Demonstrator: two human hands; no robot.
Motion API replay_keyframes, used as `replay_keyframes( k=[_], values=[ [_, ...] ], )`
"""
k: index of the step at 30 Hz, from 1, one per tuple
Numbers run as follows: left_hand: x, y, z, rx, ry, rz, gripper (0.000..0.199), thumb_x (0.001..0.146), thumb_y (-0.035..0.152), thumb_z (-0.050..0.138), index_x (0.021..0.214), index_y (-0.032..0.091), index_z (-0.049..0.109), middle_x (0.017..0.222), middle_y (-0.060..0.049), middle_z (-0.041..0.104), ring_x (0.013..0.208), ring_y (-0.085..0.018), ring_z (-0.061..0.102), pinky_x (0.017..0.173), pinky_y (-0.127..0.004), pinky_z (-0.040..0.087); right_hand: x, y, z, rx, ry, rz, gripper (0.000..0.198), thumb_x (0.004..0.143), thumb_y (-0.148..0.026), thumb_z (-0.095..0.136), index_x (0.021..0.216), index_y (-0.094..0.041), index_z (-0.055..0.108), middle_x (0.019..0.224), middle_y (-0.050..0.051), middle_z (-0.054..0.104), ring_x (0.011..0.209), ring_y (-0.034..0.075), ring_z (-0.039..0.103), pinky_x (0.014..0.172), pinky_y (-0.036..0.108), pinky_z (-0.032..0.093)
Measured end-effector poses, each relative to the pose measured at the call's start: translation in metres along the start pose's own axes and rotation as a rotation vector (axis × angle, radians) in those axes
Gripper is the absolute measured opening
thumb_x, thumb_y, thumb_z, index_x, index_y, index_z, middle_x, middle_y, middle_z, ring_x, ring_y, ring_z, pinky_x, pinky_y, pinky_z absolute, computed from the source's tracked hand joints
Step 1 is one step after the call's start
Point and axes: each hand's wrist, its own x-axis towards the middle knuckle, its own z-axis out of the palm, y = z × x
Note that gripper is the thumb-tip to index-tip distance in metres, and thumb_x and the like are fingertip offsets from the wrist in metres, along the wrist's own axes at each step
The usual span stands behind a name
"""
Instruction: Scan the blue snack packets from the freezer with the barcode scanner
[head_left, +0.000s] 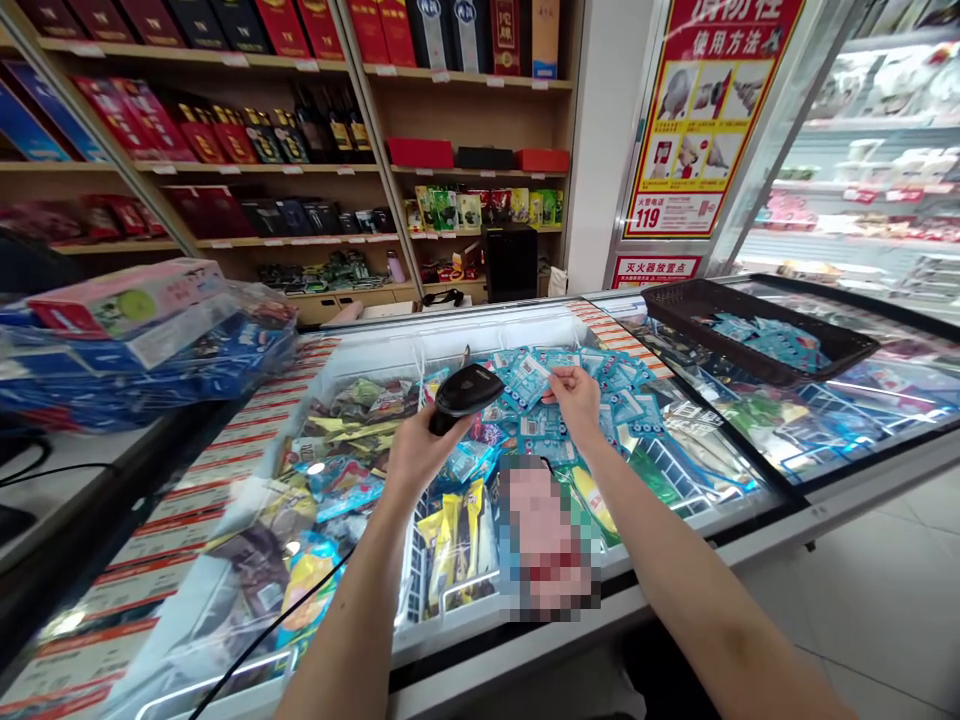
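My left hand (431,440) is wrapped round a black barcode scanner (470,388), its head tilted to the right. A black cable runs down past my left forearm. Between the fingertips of my right hand (576,400) is a small blue packet (527,380) with a white barcode label facing up. Scanner and packet are close together, above the glass freezer lid. Around my right hand, several more blue packets (637,412) lie spread on the glass. A pixelated pinkish thing (544,535) lies nearer to me on the lid.
At the right stands a dark basket (675,300) with several blue packets in it. Boxes in plastic wrap (142,340) are stacked at the left. Bagged frozen goods (457,540) show through the glass. Shelves of boxes and bottles (285,135) line the back wall.
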Motion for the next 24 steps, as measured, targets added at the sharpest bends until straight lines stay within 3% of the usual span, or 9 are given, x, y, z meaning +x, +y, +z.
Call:
replay_keyframes(
  k=[8, 24],
  values=[
    [-0.0017, -0.0029, -0.0036, -0.103, -0.014, 0.001, 0.054, 0.070, 0.064, 0.058, 0.088, 0.014, 0.067, 0.061, -0.003, 0.064, 0.059, -0.019, 0.058, 0.052, -0.025, 0.037, -0.0043, 0.0000, 0.0008, -0.049, -0.023, -0.029, 0.030, 0.080, -0.044, 0.051, 0.098, -0.019, 0.055, 0.078, 0.004, 0.068, 0.066, 0.020, 0.068, 0.066, 0.034, 0.058],
    [-0.0033, -0.0005, 0.0016, -0.053, -0.064, 0.037, 0.054, 0.072, 0.064, 0.057, 0.094, 0.015, 0.068, 0.067, -0.005, 0.067, 0.060, -0.019, 0.059, 0.051, -0.025, 0.036, -0.0017, 0.0021, -0.0007, -0.034, 0.008, -0.059, 0.028, 0.081, -0.042, 0.050, 0.097, -0.020, 0.053, 0.078, 0.003, 0.066, 0.066, 0.019, 0.067, 0.065, 0.033, 0.058]
  ],
)
